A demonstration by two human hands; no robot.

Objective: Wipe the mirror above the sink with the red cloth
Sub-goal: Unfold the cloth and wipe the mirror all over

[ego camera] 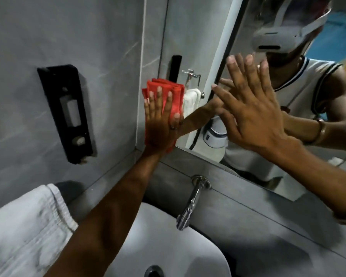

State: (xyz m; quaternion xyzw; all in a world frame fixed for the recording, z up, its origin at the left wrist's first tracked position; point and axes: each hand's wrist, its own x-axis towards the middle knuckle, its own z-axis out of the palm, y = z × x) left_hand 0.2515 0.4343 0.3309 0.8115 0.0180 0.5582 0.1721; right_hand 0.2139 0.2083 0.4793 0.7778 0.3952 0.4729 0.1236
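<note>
The folded red cloth (169, 100) lies flat against the mirror (188, 47) near its lower left corner. My left hand (161, 124) presses on it with fingers spread, palm over the cloth's lower half. My right hand (254, 114) rests flat on the glass further right, fingers apart, holding nothing. The mirror reflects both arms, a white sleeveless shirt and a headset. Below it the white sink (164, 236) sits under a chrome tap (190, 204).
A black wall-mounted holder (65, 112) is fixed on the grey tiled wall to the left. A white towel (26, 226) hangs at lower left. A grey ledge (248, 206) runs under the mirror. The sink drain (153, 271) shows at the bottom edge.
</note>
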